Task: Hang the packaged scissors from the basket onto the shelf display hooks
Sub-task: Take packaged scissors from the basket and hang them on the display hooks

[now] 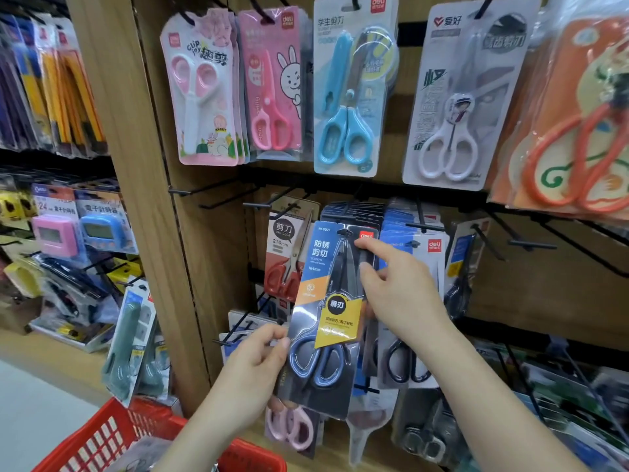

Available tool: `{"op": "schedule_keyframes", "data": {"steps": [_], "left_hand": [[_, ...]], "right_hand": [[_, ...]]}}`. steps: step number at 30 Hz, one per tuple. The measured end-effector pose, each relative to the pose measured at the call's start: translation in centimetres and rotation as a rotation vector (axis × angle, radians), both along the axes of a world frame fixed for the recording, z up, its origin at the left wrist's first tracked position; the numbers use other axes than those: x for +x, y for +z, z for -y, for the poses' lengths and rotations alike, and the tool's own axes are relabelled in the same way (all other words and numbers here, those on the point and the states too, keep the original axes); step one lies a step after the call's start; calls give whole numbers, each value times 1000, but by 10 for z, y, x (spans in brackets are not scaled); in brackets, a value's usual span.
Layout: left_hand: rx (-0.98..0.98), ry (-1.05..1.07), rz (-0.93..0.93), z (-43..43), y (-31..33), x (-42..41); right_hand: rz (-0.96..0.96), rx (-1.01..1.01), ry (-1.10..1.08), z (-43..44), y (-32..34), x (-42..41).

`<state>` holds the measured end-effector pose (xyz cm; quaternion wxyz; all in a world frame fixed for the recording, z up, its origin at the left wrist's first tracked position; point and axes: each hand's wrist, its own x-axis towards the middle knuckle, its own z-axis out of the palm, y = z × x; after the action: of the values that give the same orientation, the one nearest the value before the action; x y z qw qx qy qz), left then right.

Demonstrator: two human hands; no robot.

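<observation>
Seemingly light, stiff and slick, the scissors pack (321,277) was pinched at its lower edge by my left hand (253,364) and beside its hang-hole (343,230) by my right hand (401,294).

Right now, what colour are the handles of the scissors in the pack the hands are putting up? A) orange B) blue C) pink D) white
B: the pack that the left hand pinches at its edge and the right hand touches near the top shows dark blue handles at its lower end.
</observation>
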<state>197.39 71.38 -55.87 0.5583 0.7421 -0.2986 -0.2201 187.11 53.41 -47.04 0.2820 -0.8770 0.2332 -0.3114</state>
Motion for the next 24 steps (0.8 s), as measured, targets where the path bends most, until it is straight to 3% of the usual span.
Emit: {"op": "schedule_keyframes", "data": {"steps": [3, 6, 12, 17, 24], "left_hand": [[22, 40, 46, 9, -6, 5], [43, 79, 92, 25, -14, 12], [231, 143, 354, 62, -22, 33], [22, 157, 438, 87, 13, 38], [94, 161, 546, 131, 33, 41]], "right_hand": [[-188, -75, 3, -9, -1, -11], [-231, -87, -15, -13, -11, -17], [-156, 126, 117, -9, -32, -17], [-110, 174, 186, -5, -45, -11], [30, 405, 236, 3, -51, 8]]}}
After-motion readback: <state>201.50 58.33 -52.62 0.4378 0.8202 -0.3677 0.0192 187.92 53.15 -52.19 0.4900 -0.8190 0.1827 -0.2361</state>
